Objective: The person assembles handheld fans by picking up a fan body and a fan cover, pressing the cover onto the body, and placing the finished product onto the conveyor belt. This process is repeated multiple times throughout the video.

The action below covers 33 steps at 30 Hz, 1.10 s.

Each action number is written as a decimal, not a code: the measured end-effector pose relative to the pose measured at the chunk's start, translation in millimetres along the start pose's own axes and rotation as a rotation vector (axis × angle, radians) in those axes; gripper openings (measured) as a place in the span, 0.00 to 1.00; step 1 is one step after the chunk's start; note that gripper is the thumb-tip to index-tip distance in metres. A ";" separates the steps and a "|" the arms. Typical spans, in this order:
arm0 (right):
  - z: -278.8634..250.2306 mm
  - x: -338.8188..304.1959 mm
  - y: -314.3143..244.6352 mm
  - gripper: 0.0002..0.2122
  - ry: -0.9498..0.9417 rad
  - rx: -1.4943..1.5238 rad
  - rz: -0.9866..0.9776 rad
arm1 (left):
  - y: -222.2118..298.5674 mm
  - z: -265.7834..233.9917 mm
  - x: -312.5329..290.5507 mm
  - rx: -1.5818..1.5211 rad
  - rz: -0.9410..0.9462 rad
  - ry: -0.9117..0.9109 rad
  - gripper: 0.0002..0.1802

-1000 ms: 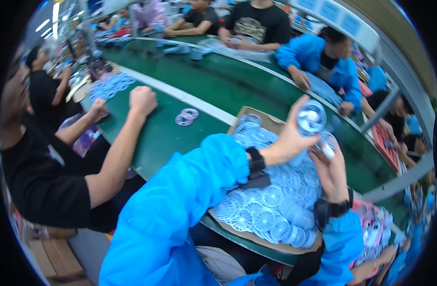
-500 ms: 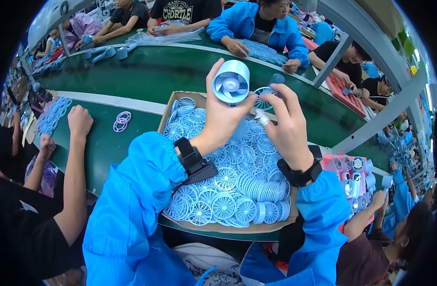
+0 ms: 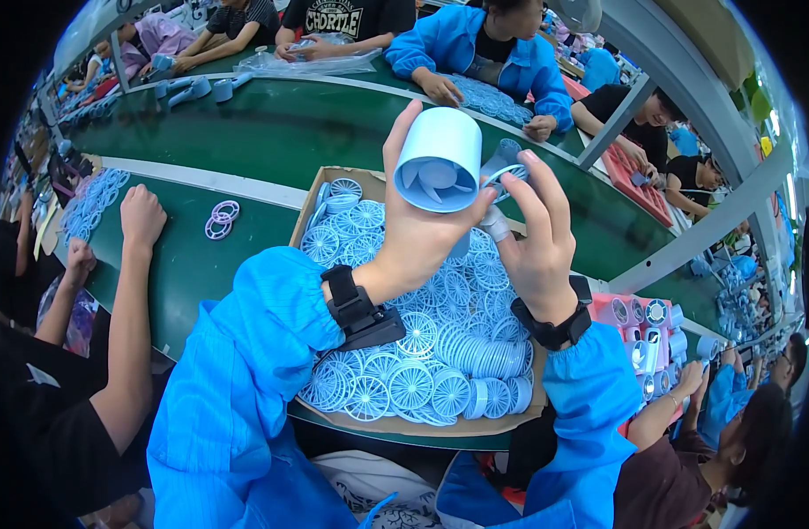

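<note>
A light blue fan head [image 3: 439, 145], a short round housing with blades inside, is gripped in my left hand [image 3: 400, 242]. Its open end tilts down toward me, so the blades show. Just right of it, my right hand [image 3: 545, 251] pinches a thin round grille [image 3: 507, 176] between thumb and fingers, close to the housing's rim. A whitish wrap covers the right thumb. Below both hands, a shallow cardboard box [image 3: 422, 429] is heaped with light blue spoked grilles [image 3: 410, 386], some stacked in a row.
Two pink rings [image 3: 222, 219] lie on the green table at left, near a co-worker's forearms [image 3: 135, 273]. To the right, a pink tray [image 3: 611, 310] carries several fan parts. A green conveyor [image 3: 246, 128] crosses ahead, with people beyond it. A grey metal frame [image 3: 695, 234] slants down on the right.
The fan head has tipped so its open end points further down, and it has shifted slightly right. The grille has turned more edge-on, near the housing's rim.
</note>
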State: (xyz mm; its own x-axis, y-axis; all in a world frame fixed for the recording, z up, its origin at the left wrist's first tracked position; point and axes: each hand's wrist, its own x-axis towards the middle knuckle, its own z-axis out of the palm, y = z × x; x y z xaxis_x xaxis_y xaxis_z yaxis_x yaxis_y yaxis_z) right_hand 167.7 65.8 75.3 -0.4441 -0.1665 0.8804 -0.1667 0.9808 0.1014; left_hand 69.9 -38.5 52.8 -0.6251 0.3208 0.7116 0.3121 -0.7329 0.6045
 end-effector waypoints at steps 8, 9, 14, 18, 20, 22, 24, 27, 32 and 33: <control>4.3 -1.0 7.1 0.24 0.075 -0.033 -0.124 | 0.4 0.0 0.5 -0.047 0.000 -0.009 0.53; 2.2 -1.1 3.9 0.24 0.047 0.003 -0.046 | 0.7 1.0 0.2 -0.049 -0.002 -0.006 0.53; -1.6 -2.8 2.9 0.23 -0.035 0.007 0.055 | 3.1 4.9 -1.1 -0.119 -0.081 0.022 0.51; -3.5 1.4 10.8 0.22 -0.071 -0.071 -0.046 | 2.5 2.7 -0.5 -0.149 -0.148 0.052 0.50; -6.3 2.8 9.7 0.21 -0.086 -0.103 -0.077 | 1.2 2.9 1.0 -0.149 -0.153 0.039 0.48; -7.3 3.4 6.6 0.21 -0.112 -0.051 0.014 | -1.6 2.6 1.4 -0.170 -0.216 0.067 0.48; -7.9 2.2 7.0 0.21 -0.126 -0.023 0.061 | -4.8 0.5 0.4 -0.200 -0.335 0.133 0.47; -6.4 -0.1 14.5 0.21 -0.072 0.079 0.241 | -13.8 -7.4 2.5 -0.138 -0.559 0.070 0.46; -3.7 -2.6 7.9 0.21 -0.129 0.082 0.217 | -28.8 -6.0 -11.6 0.151 -0.422 -0.238 0.45; -3.4 -2.5 7.4 0.21 -0.132 0.065 0.212 | -32.2 -5.7 -12.2 0.151 -0.421 -0.239 0.45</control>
State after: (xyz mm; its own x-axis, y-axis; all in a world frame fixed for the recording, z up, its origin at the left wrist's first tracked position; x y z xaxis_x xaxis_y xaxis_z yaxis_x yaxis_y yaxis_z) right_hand 170.5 73.9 75.4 -0.5855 0.0257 0.8103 -0.1123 0.9873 -0.1124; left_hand 63.4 -22.2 22.5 -0.5437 0.7110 0.4460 0.1791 -0.4209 0.8893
